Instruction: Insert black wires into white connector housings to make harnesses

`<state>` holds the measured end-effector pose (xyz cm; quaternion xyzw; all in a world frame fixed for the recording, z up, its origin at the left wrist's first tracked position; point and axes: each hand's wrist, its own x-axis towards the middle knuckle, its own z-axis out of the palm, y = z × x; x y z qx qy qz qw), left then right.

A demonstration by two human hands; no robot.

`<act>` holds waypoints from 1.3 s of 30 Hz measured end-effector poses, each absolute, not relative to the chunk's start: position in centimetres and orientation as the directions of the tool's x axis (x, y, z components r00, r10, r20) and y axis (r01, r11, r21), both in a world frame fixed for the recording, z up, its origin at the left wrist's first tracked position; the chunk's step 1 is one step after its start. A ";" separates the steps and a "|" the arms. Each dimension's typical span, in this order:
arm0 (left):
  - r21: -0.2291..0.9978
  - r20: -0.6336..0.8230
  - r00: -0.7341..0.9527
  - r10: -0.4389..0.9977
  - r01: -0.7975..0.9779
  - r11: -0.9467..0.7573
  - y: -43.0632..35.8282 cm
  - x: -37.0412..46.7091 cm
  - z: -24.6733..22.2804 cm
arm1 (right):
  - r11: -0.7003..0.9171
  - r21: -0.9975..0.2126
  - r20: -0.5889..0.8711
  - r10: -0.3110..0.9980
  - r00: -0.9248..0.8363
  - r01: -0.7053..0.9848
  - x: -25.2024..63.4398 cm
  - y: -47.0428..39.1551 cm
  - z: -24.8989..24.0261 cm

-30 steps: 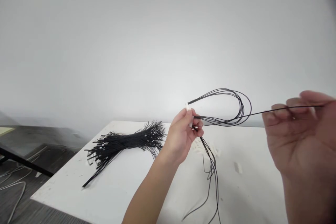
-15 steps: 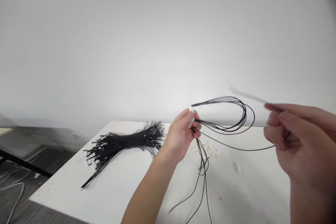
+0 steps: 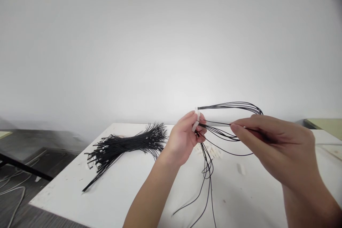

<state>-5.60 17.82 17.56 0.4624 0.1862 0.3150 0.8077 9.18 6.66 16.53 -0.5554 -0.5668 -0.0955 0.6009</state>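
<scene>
"Two connectors (image 3: 197,114), I see; why do you pinch them in this way?"

"My left hand (image 3: 179,139) grips them between thumb and fingers, one above the other, I believe so that the side with wires faces to my right."

"And your right hand (image 3: 280,146)?"

"Its thumb and forefinger grasp one wire (image 3: 217,122), which points to the left hand. Probably I hold it rather near to its end because it bends easily. Whether this end touches the lower connector, I cannot tell."

"The other wires?"

"A loop (image 3: 229,103) goes from the upper connector to the lower one, its bend partly hidden by my right hand. Loose wires (image 3: 205,171) hang under the left hand, above the table (image 3: 128,192)."

"And that bundle (image 3: 130,144)?"

"It lies on the left, apart from my fingers, perhaps to give them room."
</scene>
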 end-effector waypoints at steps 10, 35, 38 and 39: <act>0.869 0.010 0.739 0.673 -0.339 0.360 17.7 -5.5 17.5 | 0.352 -0.580 0.777 0.508 0.371 0.735 8.7 6.7 16.7; 0.937 0.096 0.687 0.721 -0.308 0.168 17.8 -5.5 17.1 | 0.335 -0.188 0.902 0.431 0.027 0.923 8.7 6.0 17.1; 0.940 0.100 0.676 0.730 -0.305 0.154 17.9 -5.4 17.1 | 0.304 -0.092 0.910 0.412 -0.044 0.948 8.5 5.9 17.1; 0.940 0.099 0.673 0.733 -0.305 0.153 17.9 -5.4 17.1 | 0.295 -0.071 0.909 0.412 -0.059 0.953 8.5 5.9 17.1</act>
